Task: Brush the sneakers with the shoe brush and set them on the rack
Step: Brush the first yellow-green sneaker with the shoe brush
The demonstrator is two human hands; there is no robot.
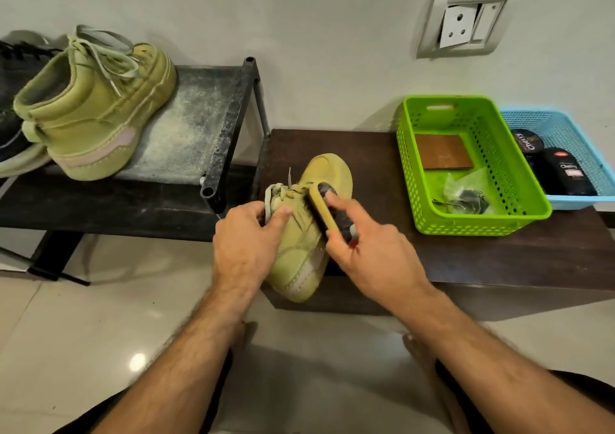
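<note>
Our left hand (248, 233) curls its fingers around the collar of a yellow-green sneaker (311, 227) lying on the dark bench (466, 260); our right hand (369, 250) grips the shoe brush (327, 208), its bristles against the sneaker's side just beyond our thumb; farther left of our fingers, the matching sneaker (96, 110) stands on the rack (213, 127); to the right sits a green basket (466, 164).

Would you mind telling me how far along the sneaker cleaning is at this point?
About halfway. One green sneaker already stands on the rack, though the picture cannot show whether it was brushed. The second sneaker is in hand on the dark bench: the left hand holds it by the laces while the right hand works the brush over its upper. Left: finish brushing and set it on the rack.
</note>
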